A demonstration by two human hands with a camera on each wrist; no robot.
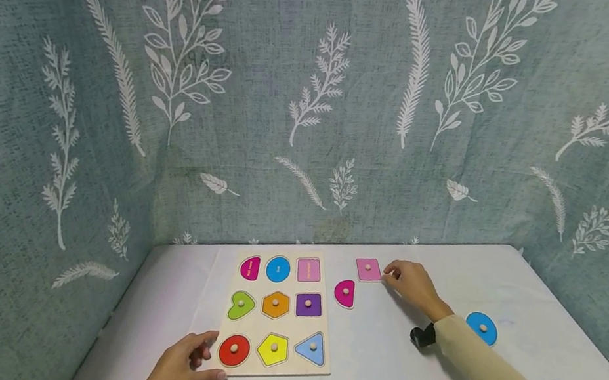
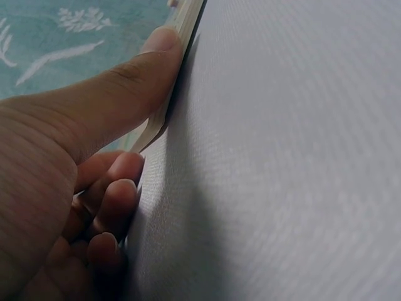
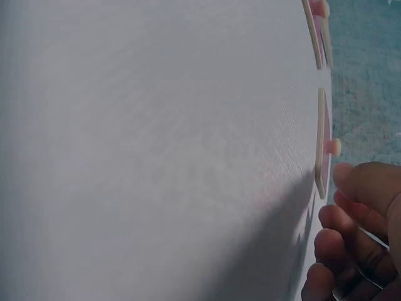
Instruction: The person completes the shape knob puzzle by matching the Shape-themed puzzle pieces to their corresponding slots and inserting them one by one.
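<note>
A wooden shape puzzle board (image 1: 294, 363) lies on the white table in the head view. My left hand (image 1: 175, 373) holds its near-left corner, with the thumb (image 2: 135, 78) against the board's edge (image 2: 169, 94). The other fingers curl beside it. My right hand (image 1: 413, 285) is beside a loose pink square piece (image 1: 368, 269) with a knob. Its fingertips are at the square's right corner, off the knob (image 3: 334, 147); whether they touch the piece, I cannot tell. Between board and square lies a magenta half-circle piece (image 1: 345, 294).
A blue round piece (image 1: 482, 328) lies by my right forearm. Several knobbed shapes sit in the board, such as the red circle (image 1: 234, 350). The recesses in the board's far row hold no pieces. A leaf-patterned cloth (image 1: 376, 192) hangs behind the table.
</note>
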